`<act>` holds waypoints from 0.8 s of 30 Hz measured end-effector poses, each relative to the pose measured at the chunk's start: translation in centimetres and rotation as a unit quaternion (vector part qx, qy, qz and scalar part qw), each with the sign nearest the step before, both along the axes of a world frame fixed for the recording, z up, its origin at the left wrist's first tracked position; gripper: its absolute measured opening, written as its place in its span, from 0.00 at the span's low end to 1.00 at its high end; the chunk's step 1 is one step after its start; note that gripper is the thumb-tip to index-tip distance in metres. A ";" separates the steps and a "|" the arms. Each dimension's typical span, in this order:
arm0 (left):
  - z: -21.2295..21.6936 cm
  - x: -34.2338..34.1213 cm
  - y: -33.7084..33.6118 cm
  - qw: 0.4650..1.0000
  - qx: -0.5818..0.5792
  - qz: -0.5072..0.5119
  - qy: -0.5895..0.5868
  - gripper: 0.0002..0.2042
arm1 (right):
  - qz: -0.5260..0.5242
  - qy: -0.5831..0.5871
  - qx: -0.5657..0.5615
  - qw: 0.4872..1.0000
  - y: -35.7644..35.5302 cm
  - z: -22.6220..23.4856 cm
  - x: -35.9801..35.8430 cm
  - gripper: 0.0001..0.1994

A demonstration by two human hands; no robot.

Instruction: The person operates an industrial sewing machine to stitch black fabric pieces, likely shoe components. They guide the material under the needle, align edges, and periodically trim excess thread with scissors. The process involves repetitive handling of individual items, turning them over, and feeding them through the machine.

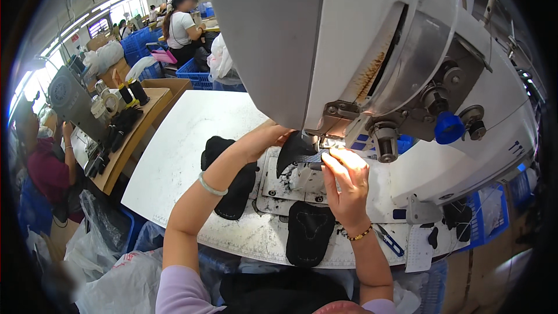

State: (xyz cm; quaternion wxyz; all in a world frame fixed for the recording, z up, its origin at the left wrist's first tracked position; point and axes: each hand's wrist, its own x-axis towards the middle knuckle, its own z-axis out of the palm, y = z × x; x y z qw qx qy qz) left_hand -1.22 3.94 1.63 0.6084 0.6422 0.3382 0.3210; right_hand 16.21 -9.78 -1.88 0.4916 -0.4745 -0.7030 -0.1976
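Note:
A black fabric piece (pixel 293 152) with a grey strip (pixel 311 158) along its edge is held under the needle area of a large white sewing machine (pixel 372 40). My left hand (pixel 274 136) grips its far left edge, with most fingers hidden behind the piece and the machine head. At the right end, my right hand (pixel 347 183) pinches the piece and strip between thumb and fingers, close to the lit needle. A flat black shoe-upper-like piece with pale stitching (pixel 310 234) lies nearer me. More black pieces (pixel 232 195) lie beside my left forearm.
Blue thread snips (pixel 390 242) and a white card (pixel 418 248) lie right of my right wrist. Dark lint dots the white table (pixel 180 157). Blue baskets (pixel 488 212) and plastic bags (pixel 119 279) stand around it. Other people work at left and farther back.

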 end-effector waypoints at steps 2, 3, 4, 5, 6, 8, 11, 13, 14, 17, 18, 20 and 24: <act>0.4 0.8 -0.6 0.992 -0.101 -0.029 -0.066 0.11 | 0.004 0.000 -0.002 1.000 0.0 0.0 0.3 0.12; 0.4 0.9 -0.7 0.989 -0.109 -0.055 -0.084 0.11 | 0.005 -0.002 0.006 1.000 0.1 -0.2 0.4 0.12; 0.5 1.0 -0.9 0.984 -0.117 -0.080 -0.103 0.11 | 0.006 -0.004 0.014 1.000 0.3 -0.3 0.5 0.13; 0.7 1.0 -1.1 0.980 -0.144 -0.071 -0.119 0.12 | 0.006 -0.004 0.016 1.000 0.3 -0.2 0.5 0.13; 0.9 1.1 -1.3 0.982 -0.142 -0.070 -0.099 0.12 | 0.007 -0.004 0.015 1.000 0.3 -0.2 0.6 0.14; 1.4 1.2 -1.5 0.986 -0.138 -0.067 -0.058 0.11 | 0.010 -0.003 0.012 1.000 0.3 -0.2 0.7 0.15; 1.5 1.0 -1.5 0.987 -0.136 -0.066 -0.047 0.11 | 0.017 0.003 0.010 1.000 0.3 -0.2 0.7 0.15; 1.7 0.7 -1.6 0.987 -0.139 -0.067 -0.042 0.11 | 0.018 -0.001 0.010 1.000 0.3 -0.2 0.7 0.16; 1.7 0.6 -1.6 0.987 -0.140 -0.067 -0.040 0.11 | 0.019 0.003 0.012 1.000 0.3 -0.3 0.6 0.16; 1.1 0.7 -2.1 0.984 -0.147 -0.048 -0.085 0.11 | 0.016 -0.001 0.022 1.000 0.3 -0.4 0.5 0.16; 1.1 0.9 -2.3 0.984 -0.142 -0.042 -0.101 0.11 | 0.018 -0.008 0.030 0.999 0.2 -0.5 0.6 0.16; 1.3 0.9 -4.0 0.979 -0.167 0.006 -0.117 0.10 | 0.019 -0.021 0.046 0.999 0.0 -1.0 0.6 0.16; -0.9 -0.1 -3.6 0.970 -0.166 -0.049 -0.172 0.11 | 0.014 -0.076 0.060 0.995 0.1 -1.3 0.0 0.17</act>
